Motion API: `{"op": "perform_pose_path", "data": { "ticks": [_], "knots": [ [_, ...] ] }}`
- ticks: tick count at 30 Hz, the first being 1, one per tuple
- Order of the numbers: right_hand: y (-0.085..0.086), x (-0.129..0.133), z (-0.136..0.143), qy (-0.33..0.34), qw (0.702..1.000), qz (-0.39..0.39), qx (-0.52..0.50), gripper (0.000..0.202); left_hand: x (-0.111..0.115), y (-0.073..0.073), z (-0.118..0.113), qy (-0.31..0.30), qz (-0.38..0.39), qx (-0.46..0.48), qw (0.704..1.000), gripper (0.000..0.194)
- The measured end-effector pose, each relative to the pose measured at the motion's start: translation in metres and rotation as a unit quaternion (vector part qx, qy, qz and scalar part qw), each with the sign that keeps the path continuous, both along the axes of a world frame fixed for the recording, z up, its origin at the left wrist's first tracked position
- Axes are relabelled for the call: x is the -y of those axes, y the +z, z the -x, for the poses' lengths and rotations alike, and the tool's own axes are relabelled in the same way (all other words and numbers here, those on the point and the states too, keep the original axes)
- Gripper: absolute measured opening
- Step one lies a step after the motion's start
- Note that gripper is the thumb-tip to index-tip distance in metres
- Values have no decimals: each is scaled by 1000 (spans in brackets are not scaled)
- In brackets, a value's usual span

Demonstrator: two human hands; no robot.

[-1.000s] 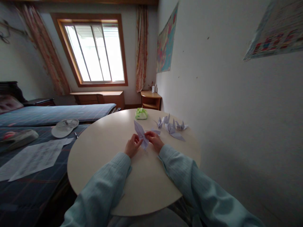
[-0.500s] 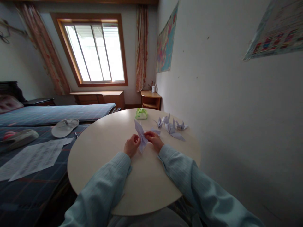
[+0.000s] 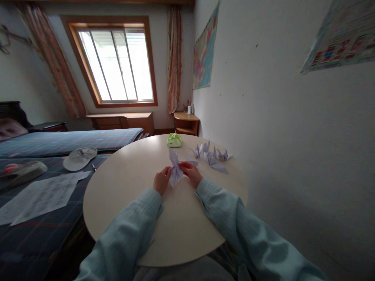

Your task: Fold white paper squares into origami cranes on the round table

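A pale lilac folded paper piece (image 3: 175, 171), with pointed flaps spread up and down, is held between both hands above the round table (image 3: 117, 203). My left hand (image 3: 162, 180) pinches its left side with the fingertips. On the other side, my right hand (image 3: 191, 174) grips it with thumb and fingers closed. Another pale paper piece (image 3: 192, 162) shows just behind my right hand, partly hidden. Several folded paper birds (image 3: 212, 158) stand at the back right of the table.
A green and white tissue pack (image 3: 175, 140) lies at the table's far edge. Left of the table, a bed carries paper sheets (image 3: 47, 195), a white cap (image 3: 80, 159) and a pen (image 3: 94, 167). The wall (image 3: 293, 156) runs close along the right side.
The held paper has turned slightly, with its upper point tipped less to the left and its lower flaps spread wider. My left fingers have shifted a little on its side.
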State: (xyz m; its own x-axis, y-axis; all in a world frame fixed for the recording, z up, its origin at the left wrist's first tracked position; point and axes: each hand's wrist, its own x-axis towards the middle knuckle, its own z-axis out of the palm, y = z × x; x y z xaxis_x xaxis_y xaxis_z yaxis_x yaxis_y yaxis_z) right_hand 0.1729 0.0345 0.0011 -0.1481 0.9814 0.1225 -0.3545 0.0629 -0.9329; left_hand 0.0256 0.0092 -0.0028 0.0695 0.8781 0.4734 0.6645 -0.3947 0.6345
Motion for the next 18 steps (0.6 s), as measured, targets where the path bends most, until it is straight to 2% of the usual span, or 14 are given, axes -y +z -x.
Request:
{"op": "perform_pose_path", "data": {
  "ticks": [10,14,18],
  "knots": [
    [3,0,-1,-13,1000,22,-12,21,-7,-5,1,-13,7,38,999,21],
    [3,0,-2,-28,999,29,2,22,-6,-1,-1,-12,-6,54,998,14],
    [1,-2,0,-56,998,17,24,29,-1,3,-4,-39,-12,49,998,13]
  ]
}}
